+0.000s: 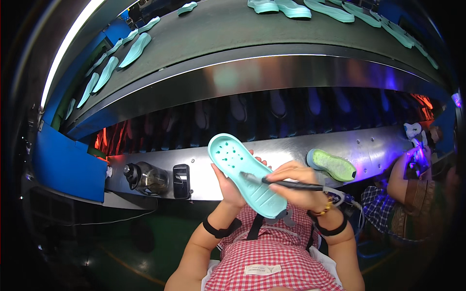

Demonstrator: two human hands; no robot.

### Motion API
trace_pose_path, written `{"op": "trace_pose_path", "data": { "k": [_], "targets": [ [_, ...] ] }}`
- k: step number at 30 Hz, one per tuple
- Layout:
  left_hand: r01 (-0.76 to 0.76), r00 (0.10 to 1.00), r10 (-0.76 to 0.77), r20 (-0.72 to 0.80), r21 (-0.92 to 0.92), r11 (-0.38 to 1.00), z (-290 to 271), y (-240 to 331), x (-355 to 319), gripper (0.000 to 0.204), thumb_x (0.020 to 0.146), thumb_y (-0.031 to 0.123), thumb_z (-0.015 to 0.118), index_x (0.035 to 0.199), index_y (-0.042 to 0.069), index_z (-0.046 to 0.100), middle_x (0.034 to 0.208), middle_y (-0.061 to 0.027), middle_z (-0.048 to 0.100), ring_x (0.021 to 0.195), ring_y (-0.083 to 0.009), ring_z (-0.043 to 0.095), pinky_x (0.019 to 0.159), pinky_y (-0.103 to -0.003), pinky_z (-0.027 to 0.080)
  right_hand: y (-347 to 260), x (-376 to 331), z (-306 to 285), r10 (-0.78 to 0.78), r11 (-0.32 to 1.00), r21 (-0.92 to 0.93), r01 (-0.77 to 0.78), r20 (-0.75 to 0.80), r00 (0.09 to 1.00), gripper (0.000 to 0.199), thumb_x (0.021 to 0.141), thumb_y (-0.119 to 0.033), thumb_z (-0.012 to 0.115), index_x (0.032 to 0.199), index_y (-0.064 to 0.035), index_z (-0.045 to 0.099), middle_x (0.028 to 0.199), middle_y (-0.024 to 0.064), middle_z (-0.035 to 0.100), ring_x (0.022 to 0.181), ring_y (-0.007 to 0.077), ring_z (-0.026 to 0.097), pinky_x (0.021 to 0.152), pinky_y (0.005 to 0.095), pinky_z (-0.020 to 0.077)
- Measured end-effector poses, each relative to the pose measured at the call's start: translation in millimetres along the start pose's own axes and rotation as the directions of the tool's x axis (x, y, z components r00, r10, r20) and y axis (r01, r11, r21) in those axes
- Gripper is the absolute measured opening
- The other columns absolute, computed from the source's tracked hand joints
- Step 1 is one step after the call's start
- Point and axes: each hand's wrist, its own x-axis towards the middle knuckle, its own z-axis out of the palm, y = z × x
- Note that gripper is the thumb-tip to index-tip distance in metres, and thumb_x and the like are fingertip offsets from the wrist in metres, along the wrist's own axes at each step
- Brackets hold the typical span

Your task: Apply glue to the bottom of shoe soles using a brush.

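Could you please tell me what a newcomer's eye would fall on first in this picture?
Probably the turquoise sole at the centre, held in the left hand, with the right hand holding a black brush-like tool over it. Next, perhaps, the yellow-green sole on the metal ledge to the right, and the bright light strip curving along the upper left.
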Motion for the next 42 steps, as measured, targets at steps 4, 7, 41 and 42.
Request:
{"op": "trace_pose_path", "data": {
  "k": [4, 7, 41, 42],
  "targets": [
    [-0.1, 0.99, 0.104, 0.098, -0.048, 0.994, 5, 9, 8, 0.089, 0.073, 0.077, 0.018, 0.114, 0.002, 0.044, 0.097, -0.0137, 0.054, 0.093, -0.0298, 0.051, 0.091, -0.049, 0.036, -20, -15, 8, -0.052, 0.987, 0.161, 0.012, 0.246, 0.968, 0.021, 0.066, -0.001, 0.067, 0.086, -0.005, 0.065, 0.083, 0.0089, 0.064, 0.08, 0.0214, 0.061, 0.073, 0.0313, 0.0463],
    [-0.134, 0.99, 0.133, 0.046, 0.013, 0.991, 21, 17, 2, 0.086, 0.075, 0.074, 0.021, 0.117, 0.002, 0.043, 0.101, -0.013, 0.053, 0.097, -0.0285, 0.05, 0.094, -0.048, 0.034, -18, -14, -11, 0.019, 0.993, 0.112, -0.025, 0.055, 0.998, 0.021, 0.066, -0.001, 0.068, 0.087, -0.0027, 0.066, 0.085, 0.0091, 0.065, 0.082, 0.0204, 0.06, 0.075, 0.0295, 0.0478],
    [-0.069, 0.987, 0.047, 0.156, 0.142, 0.987, 29, 18, -8, 0.065, 0.085, 0.051, 0.029, 0.131, 0.005, 0.031, 0.126, -0.0191, 0.042, 0.108, -0.0378, 0.048, 0.091, -0.052, 0.039, -11, -4, -13, 0.121, 0.918, 0.335, -0.211, 0.269, 0.955, 0.021, 0.07, 0.001, 0.065, 0.091, 0.0001, 0.064, 0.087, 0.0116, 0.065, 0.078, 0.0181, 0.062, 0.071, 0.0273, 0.0481],
    [-0.067, 0.987, 0.045, 0.155, 0.142, 0.988, 29, 19, -8, 0.065, 0.085, 0.051, 0.029, 0.131, 0.005, 0.031, 0.126, -0.0191, 0.042, 0.108, -0.0378, 0.048, 0.091, -0.052, 0.039, -12, -3, -12, 0.028, 0.94, 0.322, -0.111, 0.252, 0.967, 0.021, 0.069, 0.001, 0.066, 0.09, -0.0004, 0.064, 0.086, 0.0113, 0.065, 0.077, 0.0191, 0.062, 0.072, 0.0283, 0.0481]
  ]
}}
